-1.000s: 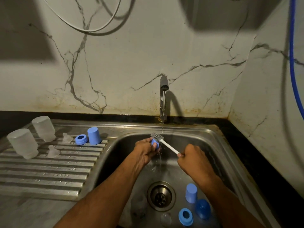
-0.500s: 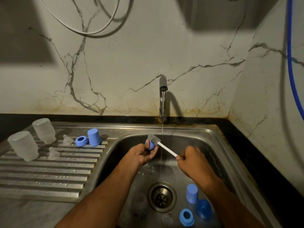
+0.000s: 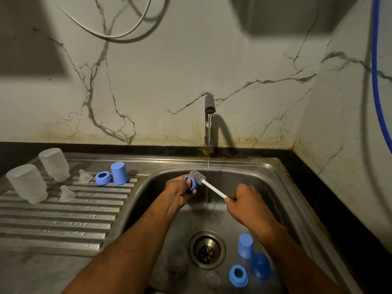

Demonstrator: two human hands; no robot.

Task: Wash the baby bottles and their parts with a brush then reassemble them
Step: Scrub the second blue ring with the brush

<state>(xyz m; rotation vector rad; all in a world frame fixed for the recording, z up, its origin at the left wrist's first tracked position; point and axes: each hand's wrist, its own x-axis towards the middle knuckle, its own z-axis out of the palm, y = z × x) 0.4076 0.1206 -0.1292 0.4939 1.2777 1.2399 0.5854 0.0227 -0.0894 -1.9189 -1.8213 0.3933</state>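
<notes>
At the far left of the frame, two frosted bottle bodies [image 3: 27, 183] [image 3: 54, 164] stand upside down on the ribbed steel drainboard [image 3: 63, 225]. Just right of them lie two clear silicone nipples [image 3: 66, 193] [image 3: 84, 176], then a blue screw ring [image 3: 103, 178] touching a blue cap [image 3: 119, 173] that stands mouth down.

Over the sink basin [image 3: 273, 187], in the middle of the frame, the left hand [image 3: 180, 193] curls its fingers round a blue ring [image 3: 190, 183] and holds it up, tilted toward the right. The grey bristle head of the bottle brush [image 3: 198, 176] sits against that ring, just above the left thumb. Its white handle slants down to the right into the right hand [image 3: 246, 203], which is closed in a fist round the handle's end. The two hands are apart, joined only by the brush.

A thin stream of water falls from the tap [image 3: 209, 107] between the hands, crossing just behind the white handle, and lands above the drain [image 3: 206, 250].

At the lower right of the basin, under the right forearm, stand a light blue cap [image 3: 245, 245], a darker blue domed cap [image 3: 260, 265] and a second blue screw ring [image 3: 238, 275] with its opening up. Left of that ring a clear nipple [image 3: 212, 280] lies on the basin floor.
</notes>
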